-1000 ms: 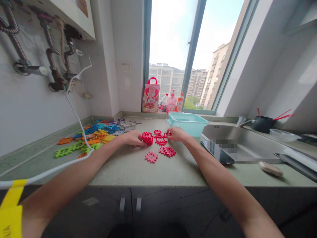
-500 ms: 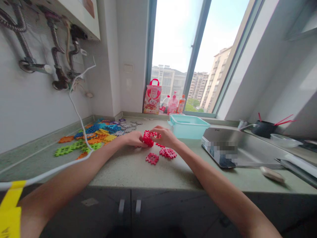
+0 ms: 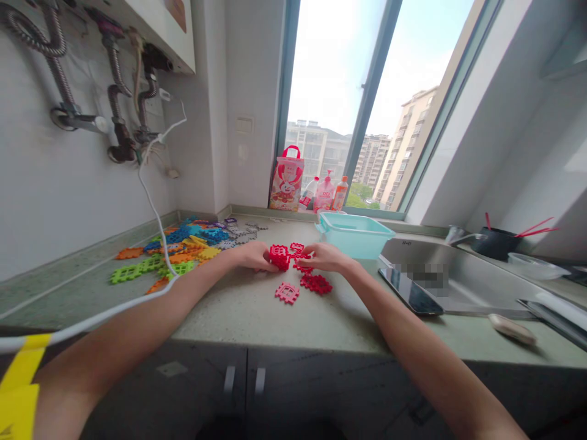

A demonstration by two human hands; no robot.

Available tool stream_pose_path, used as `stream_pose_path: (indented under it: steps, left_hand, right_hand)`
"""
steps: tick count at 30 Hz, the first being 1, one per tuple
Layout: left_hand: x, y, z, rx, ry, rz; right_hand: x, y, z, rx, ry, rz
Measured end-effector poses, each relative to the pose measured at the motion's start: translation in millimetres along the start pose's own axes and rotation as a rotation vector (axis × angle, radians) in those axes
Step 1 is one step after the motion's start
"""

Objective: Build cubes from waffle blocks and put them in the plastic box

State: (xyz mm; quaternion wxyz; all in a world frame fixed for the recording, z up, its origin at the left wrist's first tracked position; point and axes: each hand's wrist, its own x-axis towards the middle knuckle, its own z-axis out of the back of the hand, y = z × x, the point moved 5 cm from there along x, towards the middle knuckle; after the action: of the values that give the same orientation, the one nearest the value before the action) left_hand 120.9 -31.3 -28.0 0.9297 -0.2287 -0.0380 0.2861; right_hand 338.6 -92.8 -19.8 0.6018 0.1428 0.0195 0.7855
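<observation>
Left grip [image 3: 255, 255] holds the red block [image 3: 279, 258] between itself and the right grip [image 3: 324, 256].

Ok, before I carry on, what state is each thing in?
Left hand, closed on the red bundle
Red bundle, pieces gathered together
Right hand, fingertips at red pieces; grip unclear
Pink piece, flat on the counter
Coloured pieces, loosely heaped
Turquoise tub, upright, open-topped
Pump bottle, upright
Cabinet doors, shut
</observation>
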Motion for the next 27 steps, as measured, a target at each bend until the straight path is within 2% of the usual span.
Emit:
stream_pose_path:
  steps: [7,10,14,19,24,27]
  left_hand:
    - [0.5,2.6,-0.6,-0.018,-0.010,0.015]
    - [0.7,3.2,-0.5,0.004,-0.017,0.018]
    - [0.4,2.8,-0.1,-0.006,-0.019,0.029]
    - [1.8,4.1,-0.2,0.010,-0.019,0.026]
    - [3.2,5.5,-0.6,0.034,-0.048,0.014]
    - [3.9,5.4,-0.6,0.048,-0.075,-0.011]
  right_hand:
    - [3.7,-9.7,-0.3,-0.072,-0.001,-0.035]
    - [1.0,-15.8,4.0,-0.103,-0.025,-0.127]
    - [0.0,-11.3,4.8,-0.218,-0.075,-0.308]
    - [3.0,-9.0,3.2,-0.285,-0.026,-0.378]
    - [-2.1,-21.5,16.7,-0.156,-0.062,-0.318]
    - [-1.7,-6.4,28.6,0.071,-0.191,-0.097]
